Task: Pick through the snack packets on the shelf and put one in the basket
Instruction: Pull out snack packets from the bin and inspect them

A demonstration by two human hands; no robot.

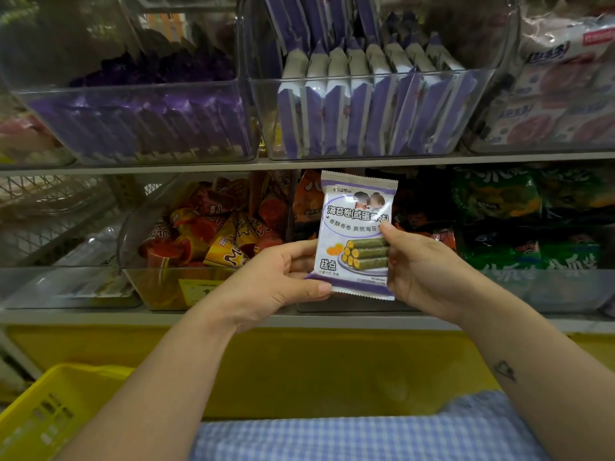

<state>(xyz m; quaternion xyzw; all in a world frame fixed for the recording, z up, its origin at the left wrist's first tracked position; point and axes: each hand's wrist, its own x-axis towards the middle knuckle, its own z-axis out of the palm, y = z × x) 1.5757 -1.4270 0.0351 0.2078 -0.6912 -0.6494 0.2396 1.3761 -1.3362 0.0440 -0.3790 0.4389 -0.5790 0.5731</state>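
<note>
Shop shelving with clear bins behind, both hands hold one purple-white snack packet (356, 234) upright mid-air: left hand (279, 281) pinches bottom-left corner, right hand (419, 264) grips right edge; likely light, crinkly, slippery, best pinched at seams; yellow basket (50, 414) sits low left.

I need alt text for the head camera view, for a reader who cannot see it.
A person's left hand and right hand hold a white and purple snack packet upright in front of shop shelves. Clear bins above hold purple packets; red, orange and green snacks lie on the shelf behind. A yellow basket sits at the lower left.
</note>
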